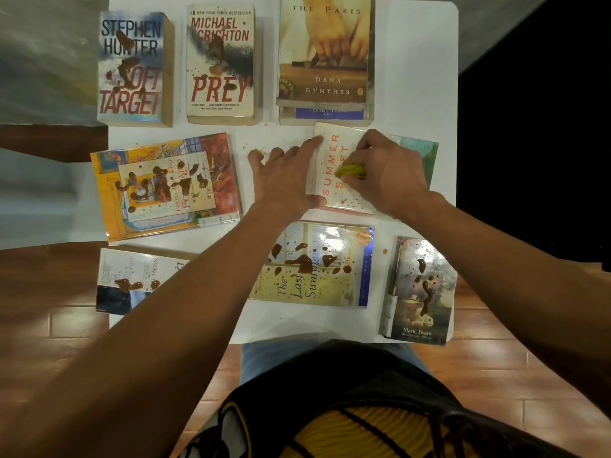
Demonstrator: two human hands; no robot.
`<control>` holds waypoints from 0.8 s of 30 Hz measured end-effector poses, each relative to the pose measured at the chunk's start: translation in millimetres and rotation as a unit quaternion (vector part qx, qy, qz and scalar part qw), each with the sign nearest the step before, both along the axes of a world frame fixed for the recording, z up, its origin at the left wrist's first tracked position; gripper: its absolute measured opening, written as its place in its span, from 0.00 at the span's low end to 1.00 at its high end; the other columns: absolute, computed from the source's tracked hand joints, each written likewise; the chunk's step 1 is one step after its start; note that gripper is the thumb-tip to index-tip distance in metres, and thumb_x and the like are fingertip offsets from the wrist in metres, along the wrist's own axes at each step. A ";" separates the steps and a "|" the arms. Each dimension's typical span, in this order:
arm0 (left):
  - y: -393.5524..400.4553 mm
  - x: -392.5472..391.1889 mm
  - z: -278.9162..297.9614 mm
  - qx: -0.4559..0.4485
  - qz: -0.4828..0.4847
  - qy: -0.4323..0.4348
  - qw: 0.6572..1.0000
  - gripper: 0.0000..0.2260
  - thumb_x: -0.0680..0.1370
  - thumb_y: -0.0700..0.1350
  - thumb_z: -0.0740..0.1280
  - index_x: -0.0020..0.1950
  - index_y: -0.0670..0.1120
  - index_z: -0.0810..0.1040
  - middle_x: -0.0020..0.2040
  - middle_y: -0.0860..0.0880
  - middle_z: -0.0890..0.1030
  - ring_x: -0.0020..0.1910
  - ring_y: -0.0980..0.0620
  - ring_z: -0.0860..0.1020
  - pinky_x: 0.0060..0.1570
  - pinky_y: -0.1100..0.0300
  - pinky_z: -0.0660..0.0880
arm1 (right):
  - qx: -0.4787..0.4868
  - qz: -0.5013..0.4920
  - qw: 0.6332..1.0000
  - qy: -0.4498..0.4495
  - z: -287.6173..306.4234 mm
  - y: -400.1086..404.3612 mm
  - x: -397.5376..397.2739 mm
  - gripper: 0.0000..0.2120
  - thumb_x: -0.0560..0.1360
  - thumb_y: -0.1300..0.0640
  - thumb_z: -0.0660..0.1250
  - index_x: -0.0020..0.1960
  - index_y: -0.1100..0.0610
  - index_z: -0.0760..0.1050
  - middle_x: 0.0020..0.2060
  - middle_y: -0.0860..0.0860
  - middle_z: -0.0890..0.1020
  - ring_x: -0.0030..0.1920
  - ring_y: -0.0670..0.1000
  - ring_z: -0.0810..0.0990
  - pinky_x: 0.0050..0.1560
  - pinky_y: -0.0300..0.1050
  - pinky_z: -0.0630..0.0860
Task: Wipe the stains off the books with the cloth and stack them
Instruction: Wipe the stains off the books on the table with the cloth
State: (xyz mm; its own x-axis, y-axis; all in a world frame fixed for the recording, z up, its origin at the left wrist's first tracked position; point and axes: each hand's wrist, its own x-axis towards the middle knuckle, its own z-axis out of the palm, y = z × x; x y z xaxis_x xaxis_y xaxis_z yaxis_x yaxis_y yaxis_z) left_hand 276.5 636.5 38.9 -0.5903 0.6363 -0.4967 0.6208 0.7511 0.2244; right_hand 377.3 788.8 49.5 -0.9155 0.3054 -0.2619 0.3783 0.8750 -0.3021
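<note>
Right hand (386, 173) is balled around the yellow-green cloth (352, 171), pressing it on the Summer book (334, 166), just below the Dana Gynther stack (325, 51). Left hand (284, 175), fingers spread flat, steadies that book's left edge.

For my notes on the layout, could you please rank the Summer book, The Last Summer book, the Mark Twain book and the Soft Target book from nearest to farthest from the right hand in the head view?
From the right hand:
1. Summer book, directly under it.
2. The Last Summer book, just below, toward the person.
3. Mark Twain book, lower right table edge.
4. Soft Target book, far upper left corner.
</note>
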 end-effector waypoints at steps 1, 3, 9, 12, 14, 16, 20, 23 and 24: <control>0.0 -0.3 0.2 0.001 0.002 -0.001 1.000 0.47 0.70 0.61 0.76 0.80 0.59 0.52 0.70 0.52 0.74 0.70 0.45 0.69 0.69 0.42 0.54 | -0.002 0.003 1.000 -0.003 0.5 -3.6 -4.4 0.16 0.77 0.45 0.70 0.62 0.50 0.81 0.56 0.50 0.75 0.52 0.53 0.79 0.45 0.48 0.74; -0.7 -0.7 0.3 0.003 0.006 -0.004 1.000 0.46 0.70 0.61 0.76 0.80 0.60 0.52 0.70 0.53 0.74 0.70 0.45 0.69 0.69 0.42 0.54 | -0.004 -0.002 1.000 -0.003 0.4 -9.5 -12.3 0.15 0.77 0.45 0.69 0.62 0.49 0.81 0.55 0.50 0.75 0.51 0.53 0.79 0.43 0.47 0.71; -1.8 -0.1 -1.4 0.001 0.007 -0.012 1.000 0.46 0.71 0.61 0.75 0.81 0.60 0.51 0.70 0.53 0.74 0.71 0.45 0.68 0.70 0.42 0.53 | -0.006 0.091 0.995 -0.030 6.5 -12.3 10.9 0.15 0.79 0.44 0.66 0.61 0.47 0.81 0.56 0.49 0.74 0.49 0.54 0.79 0.41 0.48 0.74; -4.1 -1.2 -1.3 0.009 0.011 -0.018 1.000 0.46 0.71 0.61 0.75 0.81 0.60 0.51 0.71 0.53 0.73 0.72 0.45 0.67 0.72 0.42 0.51 | 0.006 0.086 0.995 -0.042 8.8 3.3 33.9 0.13 0.77 0.44 0.68 0.58 0.47 0.83 0.55 0.48 0.75 0.50 0.54 0.79 0.42 0.49 0.76; -4.5 -1.4 -0.9 0.011 0.010 -0.018 1.000 0.46 0.71 0.61 0.75 0.81 0.60 0.51 0.72 0.53 0.73 0.72 0.45 0.67 0.72 0.42 0.51 | 0.018 0.073 0.996 -0.056 9.3 12.8 48.4 0.12 0.77 0.45 0.69 0.57 0.48 0.83 0.56 0.48 0.75 0.52 0.55 0.79 0.43 0.51 0.77; -4.5 -1.0 -0.6 0.009 0.008 -0.017 1.000 0.46 0.71 0.61 0.75 0.81 0.60 0.51 0.72 0.53 0.73 0.72 0.45 0.67 0.72 0.42 0.51 | 0.024 0.054 0.997 -0.056 8.3 16.7 56.8 0.12 0.76 0.46 0.69 0.58 0.48 0.83 0.55 0.48 0.75 0.52 0.56 0.79 0.43 0.51 0.78; -3.1 -0.4 0.2 0.002 0.002 -0.008 1.000 0.46 0.71 0.62 0.75 0.81 0.60 0.51 0.71 0.52 0.74 0.71 0.46 0.68 0.71 0.42 0.52 | 0.002 0.048 0.999 -0.013 2.7 -2.7 43.6 0.12 0.76 0.47 0.70 0.56 0.50 0.84 0.53 0.49 0.77 0.47 0.55 0.80 0.39 0.44 0.69; -1.6 0.9 0.4 -0.001 0.001 -0.001 1.000 0.46 0.71 0.61 0.75 0.81 0.59 0.51 0.71 0.53 0.74 0.71 0.46 0.68 0.71 0.42 0.53 | 0.001 0.076 0.997 -0.004 1.0 -17.1 28.0 0.13 0.78 0.46 0.68 0.59 0.50 0.83 0.53 0.50 0.76 0.46 0.55 0.80 0.37 0.45 0.72; -1.4 0.9 0.7 -0.002 0.001 -0.001 1.000 0.45 0.71 0.61 0.75 0.81 0.59 0.51 0.70 0.53 0.74 0.71 0.46 0.68 0.71 0.42 0.52 | 0.005 0.079 0.997 -0.006 1.1 -17.2 27.2 0.14 0.78 0.46 0.67 0.60 0.50 0.82 0.54 0.50 0.75 0.47 0.55 0.80 0.38 0.47 0.74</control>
